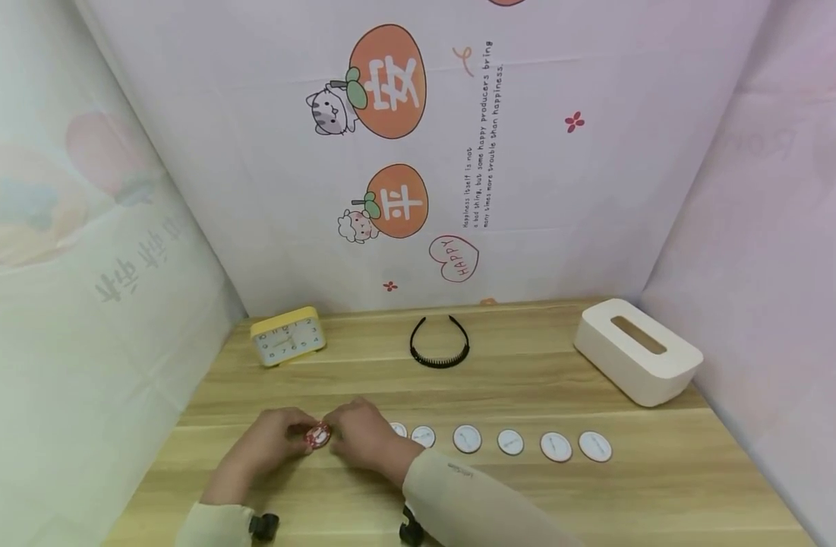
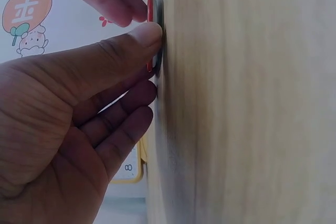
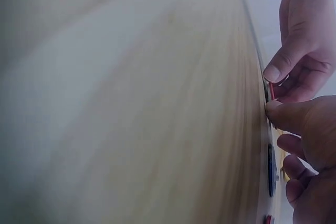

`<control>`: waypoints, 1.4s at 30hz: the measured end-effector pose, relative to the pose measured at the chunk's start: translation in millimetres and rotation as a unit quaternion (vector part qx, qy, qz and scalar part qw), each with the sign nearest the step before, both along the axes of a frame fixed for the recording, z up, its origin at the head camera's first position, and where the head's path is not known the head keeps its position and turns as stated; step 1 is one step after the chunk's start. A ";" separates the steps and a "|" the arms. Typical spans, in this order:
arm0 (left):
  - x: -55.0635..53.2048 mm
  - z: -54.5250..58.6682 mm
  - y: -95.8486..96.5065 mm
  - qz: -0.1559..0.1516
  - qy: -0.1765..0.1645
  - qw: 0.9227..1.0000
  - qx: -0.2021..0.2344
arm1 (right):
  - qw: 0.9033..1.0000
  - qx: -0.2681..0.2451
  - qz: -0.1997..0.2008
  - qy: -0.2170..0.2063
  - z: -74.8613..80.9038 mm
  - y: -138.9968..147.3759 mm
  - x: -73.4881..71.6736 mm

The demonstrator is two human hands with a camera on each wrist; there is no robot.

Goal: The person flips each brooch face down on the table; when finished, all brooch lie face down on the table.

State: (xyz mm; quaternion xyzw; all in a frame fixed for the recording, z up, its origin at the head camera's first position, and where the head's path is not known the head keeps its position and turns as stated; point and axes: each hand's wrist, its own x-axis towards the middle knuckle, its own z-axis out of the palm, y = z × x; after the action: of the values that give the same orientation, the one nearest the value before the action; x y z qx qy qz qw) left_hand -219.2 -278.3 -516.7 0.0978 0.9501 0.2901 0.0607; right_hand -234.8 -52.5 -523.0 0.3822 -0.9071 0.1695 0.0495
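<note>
A small round badge (image 1: pixel 318 434) with a red patterned rim and pale middle is held low over the table, tilted. My left hand (image 1: pixel 270 442) pinches its left side; in the left wrist view the thumb (image 2: pixel 147 34) covers part of the disc. From the other side my right hand (image 1: pixel 364 434) grips the opposite edge, its thumb (image 3: pixel 274 109) close against the red rim (image 3: pixel 271 91) in the right wrist view. White round pin badges (image 1: pixel 468 438) lie in a row to the right, pin backs up, the nearest one (image 1: pixel 398 430) partly hidden by my right hand.
A yellow alarm clock (image 1: pixel 289 339) stands at the back left of the wooden table (image 1: pixel 363 384). A black toothed headband (image 1: pixel 440 362) lies at the back middle, and a white tissue box (image 1: pixel 632 357) stands at the back right. Printed cloth walls surround the table.
</note>
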 end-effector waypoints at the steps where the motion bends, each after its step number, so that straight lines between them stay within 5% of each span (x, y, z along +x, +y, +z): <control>1: -0.4 0.3 -0.1 0.001 0.000 1.000 -0.001 | 1.000 0.000 -0.001 -0.004 0.1 -1.7 -0.5; 20: -0.5 2.8 -7.6 -0.047 0.010 0.999 0.002 | 1.000 0.009 -0.026 -0.015 -1.8 -2.3 -1.1; 31: -4.7 1.4 -2.6 -0.019 0.034 0.999 -0.005 | 0.993 -0.036 -0.076 -0.077 -1.7 -4.2 -1.3; 42: -4.4 0.0 5.1 -0.012 0.010 1.000 0.008 | 0.987 -0.064 -0.081 -0.121 -3.4 -6.1 -3.5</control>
State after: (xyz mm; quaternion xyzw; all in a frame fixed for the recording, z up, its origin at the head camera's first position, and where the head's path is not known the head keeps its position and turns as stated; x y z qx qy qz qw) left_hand -223.5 -273.2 -516.6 0.1121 0.9471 0.2957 0.0537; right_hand -238.3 -58.6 -526.4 0.2797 -0.9218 0.2676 -0.0231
